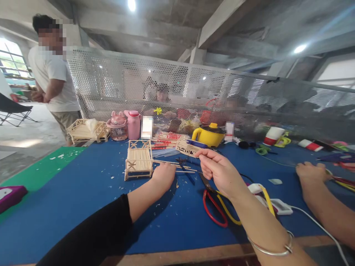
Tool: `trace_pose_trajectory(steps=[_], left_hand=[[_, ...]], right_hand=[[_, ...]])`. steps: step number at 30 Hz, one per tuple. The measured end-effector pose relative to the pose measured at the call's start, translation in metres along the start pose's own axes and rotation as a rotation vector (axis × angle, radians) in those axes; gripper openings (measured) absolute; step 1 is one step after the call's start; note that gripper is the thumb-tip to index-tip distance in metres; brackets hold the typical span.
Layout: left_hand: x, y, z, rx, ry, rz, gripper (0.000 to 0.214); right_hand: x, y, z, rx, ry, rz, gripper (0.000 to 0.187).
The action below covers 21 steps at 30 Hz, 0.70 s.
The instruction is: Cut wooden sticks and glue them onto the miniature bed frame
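My left hand (164, 176) rests knuckles-down on the blue table (83, 192), fingers curled, beside a small wooden-stick bench model (138, 159) and on loose thin sticks (177, 164). My right hand (219, 170) hovers above the table with fingers pinched together; whatever it pinches is too thin to name. Red-handled scissors (212, 207) lie just below my right wrist. A silver bangle (273, 249) circles my right forearm.
A co-worker's hand (312, 173) rests at the right near cables. A yellow pot (209, 135), pink bottles (133, 123), another stick model (83, 131) and red-tipped sticks stand at the back before a perforated screen. A person stands far left. A purple device (9, 195) lies left.
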State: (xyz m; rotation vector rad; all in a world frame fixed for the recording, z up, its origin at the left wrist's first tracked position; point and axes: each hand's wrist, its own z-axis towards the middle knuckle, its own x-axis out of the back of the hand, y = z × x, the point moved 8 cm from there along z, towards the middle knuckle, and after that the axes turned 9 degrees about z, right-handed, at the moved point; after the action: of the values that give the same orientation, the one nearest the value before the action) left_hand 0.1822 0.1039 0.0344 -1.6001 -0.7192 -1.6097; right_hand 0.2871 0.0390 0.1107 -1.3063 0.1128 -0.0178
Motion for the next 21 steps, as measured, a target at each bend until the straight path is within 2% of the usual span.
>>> trace_pose_trajectory(steps=[3, 6, 14, 21], left_hand=[[-0.014, -0.006, 0.018, 0.038, -0.033, -0.007, 0.034], [-0.019, -0.010, 0.025, 0.053, -0.037, -0.017, 0.033], [-0.020, 0.007, 0.008, -0.119, -0.054, -0.043, 0.032], [-0.017, -0.008, 0.018, 0.064, -0.025, -0.004, 0.033]], right_hand=[[0.002, 0.004, 0.000, -0.032, 0.010, 0.002, 0.019], [0.007, 0.004, -0.003, -0.030, 0.023, -0.003, 0.019], [0.016, 0.015, -0.001, -0.054, 0.035, 0.003, 0.020], [0.015, 0.017, 0.000, -0.063, 0.050, -0.035, 0.021]])
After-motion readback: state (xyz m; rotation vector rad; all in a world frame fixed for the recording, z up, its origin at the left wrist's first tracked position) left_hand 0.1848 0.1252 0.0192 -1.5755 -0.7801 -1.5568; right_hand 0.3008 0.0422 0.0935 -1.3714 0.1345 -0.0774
